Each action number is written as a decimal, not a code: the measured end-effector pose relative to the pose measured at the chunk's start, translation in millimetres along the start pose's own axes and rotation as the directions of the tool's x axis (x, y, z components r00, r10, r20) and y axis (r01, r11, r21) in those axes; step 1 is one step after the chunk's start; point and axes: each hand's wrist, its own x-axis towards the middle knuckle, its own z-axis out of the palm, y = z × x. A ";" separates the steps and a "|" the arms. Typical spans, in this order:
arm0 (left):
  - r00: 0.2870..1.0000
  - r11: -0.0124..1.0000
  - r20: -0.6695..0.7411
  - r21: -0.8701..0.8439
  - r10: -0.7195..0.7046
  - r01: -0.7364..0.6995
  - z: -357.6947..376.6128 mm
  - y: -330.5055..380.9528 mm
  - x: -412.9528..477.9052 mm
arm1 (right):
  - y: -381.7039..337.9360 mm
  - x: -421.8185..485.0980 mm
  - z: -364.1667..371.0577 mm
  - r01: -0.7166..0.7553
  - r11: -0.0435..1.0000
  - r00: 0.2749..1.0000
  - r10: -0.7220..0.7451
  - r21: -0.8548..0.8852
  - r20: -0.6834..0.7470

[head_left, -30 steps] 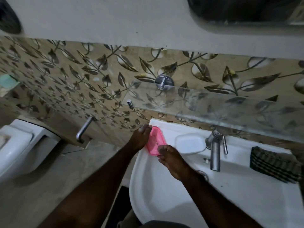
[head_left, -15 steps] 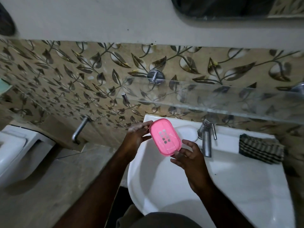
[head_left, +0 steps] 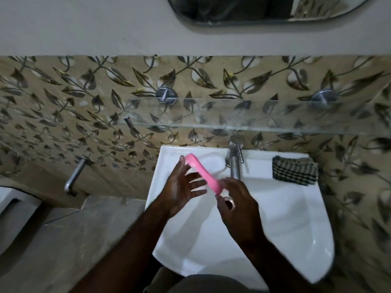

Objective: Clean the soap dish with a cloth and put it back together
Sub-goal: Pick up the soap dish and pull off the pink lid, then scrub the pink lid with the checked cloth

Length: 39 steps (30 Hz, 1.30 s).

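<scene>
over sink (head_left: 292, 225), hands (head_left: 179, 192) (head_left: 238, 205) on pink dish (head_left: 204, 173)

Dim light; white sink (head_left: 296, 218) brightest, faint sheen. Left hand (head_left: 179, 193), right hand (head_left: 239, 208) motion-blurred. Wide-angle bowing at edges; corners dark.

Bathroom: white washbasin (head_left: 285, 218) with tap (head_left: 235, 166), glass shelf (head_left: 232, 115), mirror (head_left: 254, 9) above, toilet (head_left: 12, 197) at left (leaf-patterned wall tiles (head_left: 63, 102)).

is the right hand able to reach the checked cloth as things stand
Probably yes: the cloth lies uncovered on the sink rim, right of the tap, with nothing between. But the right hand holds the pink tray.
</scene>
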 end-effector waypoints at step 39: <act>0.986 0.921 0.138 -0.362 -0.098 0.143 51.8 -27.8 34.9 | 182.6 70.9 -106.9 -0.371 0.922 0.929 0.371 -0.112 -0.021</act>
